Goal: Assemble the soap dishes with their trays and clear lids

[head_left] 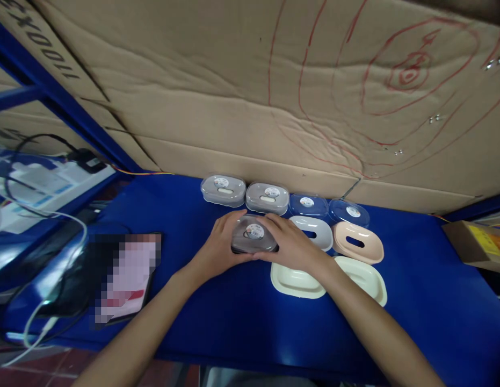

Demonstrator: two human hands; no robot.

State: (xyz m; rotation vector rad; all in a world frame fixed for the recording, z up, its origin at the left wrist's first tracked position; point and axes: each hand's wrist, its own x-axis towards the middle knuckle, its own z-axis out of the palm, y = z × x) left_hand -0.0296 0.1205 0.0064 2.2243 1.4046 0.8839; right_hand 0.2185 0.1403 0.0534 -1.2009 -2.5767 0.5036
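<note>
Left hand (227, 239), right hand (288, 242): gripping grey case (253, 239) | clear-lidded boxes (258, 200) behind | right forearm (356, 309) part-hides cream trays (298, 285)

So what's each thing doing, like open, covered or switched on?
Left hand, gripping the held box
Right hand, gripping its other side
Held box, looks covered
Two back boxes, look covered
Two clear lids, labels up
Grey tray, uncovered
Peach tray, uncovered
Two cream trays, uncovered, partly hidden
Phone, screen lit
Power strip, plugs in
Cardboard box, hard to tell
</note>
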